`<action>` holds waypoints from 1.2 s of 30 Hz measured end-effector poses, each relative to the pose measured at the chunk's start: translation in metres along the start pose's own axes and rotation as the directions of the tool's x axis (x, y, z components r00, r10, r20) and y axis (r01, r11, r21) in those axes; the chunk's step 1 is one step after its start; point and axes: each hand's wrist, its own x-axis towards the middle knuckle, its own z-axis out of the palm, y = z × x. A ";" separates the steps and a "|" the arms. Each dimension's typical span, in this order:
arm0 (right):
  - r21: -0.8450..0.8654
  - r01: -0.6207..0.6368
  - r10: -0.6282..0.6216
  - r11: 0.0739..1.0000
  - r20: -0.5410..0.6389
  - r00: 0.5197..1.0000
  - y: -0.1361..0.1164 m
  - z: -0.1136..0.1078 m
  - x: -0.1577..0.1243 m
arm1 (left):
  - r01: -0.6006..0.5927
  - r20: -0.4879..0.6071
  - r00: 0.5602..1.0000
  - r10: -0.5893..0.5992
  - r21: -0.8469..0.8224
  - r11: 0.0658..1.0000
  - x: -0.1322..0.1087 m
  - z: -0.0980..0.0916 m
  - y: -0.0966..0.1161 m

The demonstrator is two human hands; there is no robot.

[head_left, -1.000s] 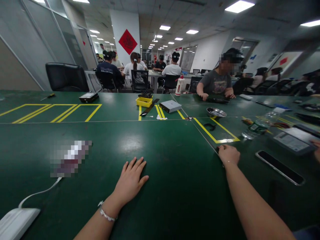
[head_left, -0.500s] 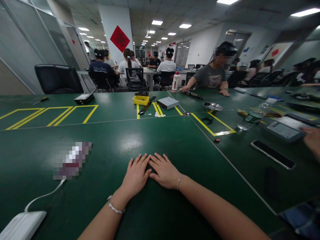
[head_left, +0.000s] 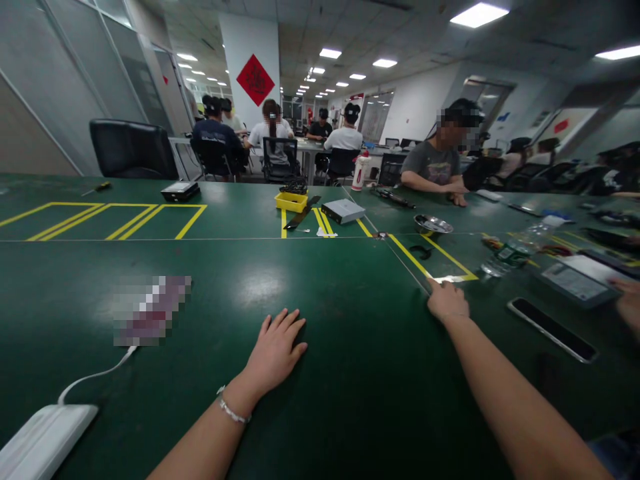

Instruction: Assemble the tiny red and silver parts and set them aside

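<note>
My left hand (head_left: 277, 350) lies flat on the green tabletop (head_left: 350, 387) with its fingers spread, holding nothing. A bracelet circles that wrist. Farther off to the right, my right hand (head_left: 449, 300) is on the table beside the seam, at the near corner of a yellow tape outline (head_left: 455, 257). Its fingers are curled down, and whatever they cover is hidden beneath them. Past the fingertips lies a small black curved piece (head_left: 420, 252) inside the outline. A phone (head_left: 553, 330) rests to the right of this hand.
At left, a white power bank (head_left: 47, 440) is cabled to a blurred device (head_left: 155, 310). Farther back are a yellow bin (head_left: 291, 201), a grey metal box (head_left: 343, 211) and a metal bowl (head_left: 433, 225). A water bottle (head_left: 517, 253) lies at right, near another person's hand (head_left: 627, 300).
My right hand has left my left hand's side and reached forward right, over the spot of a small reddish piece. My left hand stays flat. The view has shifted slightly.
</note>
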 end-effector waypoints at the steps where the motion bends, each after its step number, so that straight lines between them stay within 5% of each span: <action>1: -0.016 0.027 -0.026 1.000 0.043 0.999 0.007 0.004 0.003 | -0.001 -0.002 1.000 0.001 -0.003 1.000 0.000 0.000 0.000; 9: -0.033 0.143 -0.139 0.989 0.094 0.986 0.020 0.011 0.019 | 0.001 -0.009 1.000 -0.002 -0.018 1.000 0.000 -0.001 0.001; 17: 0.304 -0.193 0.185 0.933 0.055 0.981 0.028 0.018 0.021 | 0.005 -0.015 1.000 -0.005 -0.035 0.999 0.000 -0.001 0.000; 21: 0.353 -0.217 0.242 0.910 -0.025 0.970 0.025 0.014 0.020 | 0.009 -0.018 1.000 -0.010 -0.055 0.998 0.000 -0.001 0.001; 24: 0.434 -0.119 0.225 0.893 -0.201 0.953 0.001 0.001 0.011 | 0.020 -0.027 0.999 -0.023 -0.114 0.993 0.001 -0.005 0.003; 26: 0.489 0.058 0.113 0.871 -0.313 0.943 -0.029 -0.013 -0.006 | 0.048 -0.041 0.998 -0.056 -0.183 0.982 0.001 -0.008 0.005; 29: 0.528 0.391 -0.260 0.754 -0.307 0.916 -0.090 -0.035 -0.052 | 0.106 -0.054 0.990 -0.129 -0.312 0.944 0.002 -0.014 0.007; 32: 0.543 0.635 -0.607 0.549 -0.263 0.750 -0.150 -0.049 -0.109 | 0.139 -0.045 0.984 -0.174 -0.425 0.895 0.003 -0.017 0.010; 36: 0.508 0.778 -0.803 0.370 -0.246 0.543 -0.198 -0.052 -0.165 | 0.130 -0.024 0.985 -0.171 -0.548 0.826 0.002 -0.017 0.013</action>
